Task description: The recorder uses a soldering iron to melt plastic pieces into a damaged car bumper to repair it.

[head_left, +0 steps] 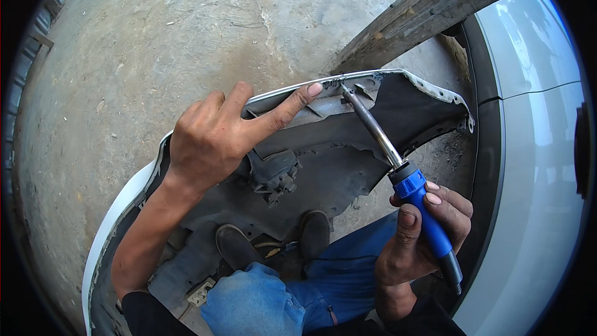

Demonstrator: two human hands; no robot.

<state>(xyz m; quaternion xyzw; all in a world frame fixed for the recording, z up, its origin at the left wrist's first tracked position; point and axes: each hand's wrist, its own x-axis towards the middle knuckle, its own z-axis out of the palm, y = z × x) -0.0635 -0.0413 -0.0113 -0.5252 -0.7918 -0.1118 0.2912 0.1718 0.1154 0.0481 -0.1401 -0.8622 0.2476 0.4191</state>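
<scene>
My right hand [413, 252] grasps a soldering iron [429, 224] by its blue handle, the thumb on one side and fingertips on the other. The metal shaft [376, 129] slants up and away to my left, and its tip is at the pale rim of a curved bumper [127, 211], beside some dark, rough marks [333, 83]. I cannot tell whether the tip touches the plastic.

My left hand [211, 134] lies over the same rim, back up. The thumb [289, 107] stretches along the inner side, its nail just short of the iron's tip, while the other fingers bend at the outer edge; whether they clench it or only rest there, I cannot tell.

The bumper arcs around me with its dark inside toward me, a black fitting [273, 173] on it below my left hand. Nearer my body are my dark shoes [236, 247], my blue jeans [255, 302] and a pale socket block [200, 292]. To my right stands a white vehicle panel [528, 155] with black trim [489, 162]. Beyond the rim, a grey post [435, 9] slants across the rough concrete floor [143, 37].
</scene>
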